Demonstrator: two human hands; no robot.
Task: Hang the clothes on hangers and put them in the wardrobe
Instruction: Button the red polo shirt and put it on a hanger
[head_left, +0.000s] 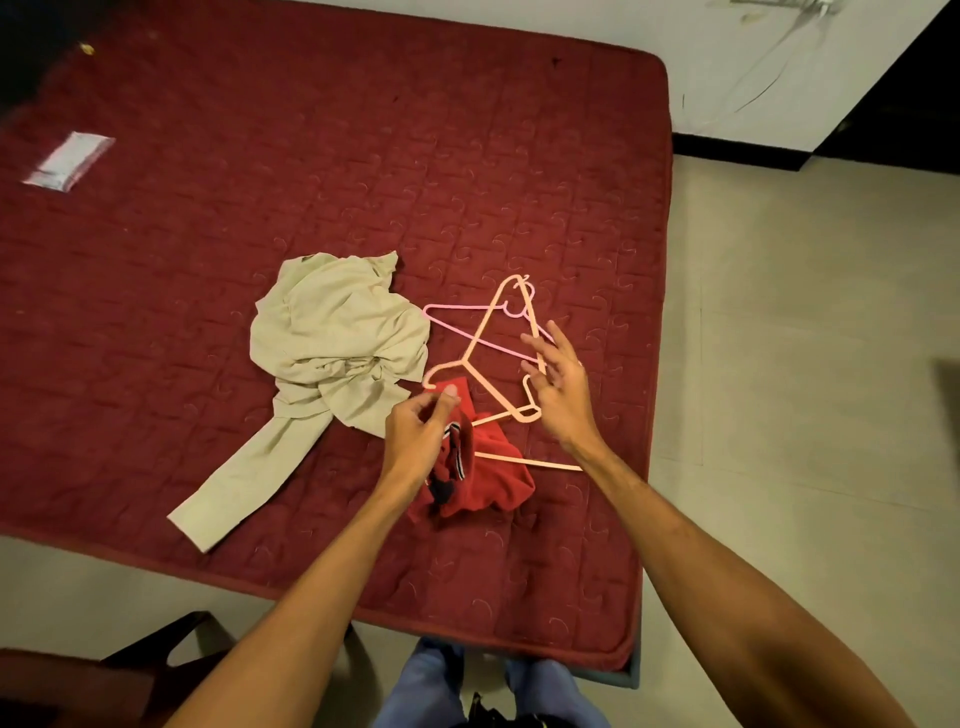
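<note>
A crumpled beige garment (332, 343) lies on the dark red mattress (260, 208), one sleeve trailing toward the near edge. To its right sits a bunched red garment (493, 478) with striped trim. My left hand (418, 436) pinches the top of the red garment between thumb and fingers. A peach hanger (480, 345) lies above it, crossing a pink hanger (457, 319). Another peach hanger bar (530, 461) pokes out from the red garment. My right hand (558, 384) hovers over the peach hanger with fingers spread, holding nothing.
A clear plastic packet (67, 160) lies at the mattress's far left. Tiled floor (805, 364) runs along the right side, with a white wall and dark doorway (904, 104) beyond. A dark chair (156, 654) stands at the lower left. My jeans show below.
</note>
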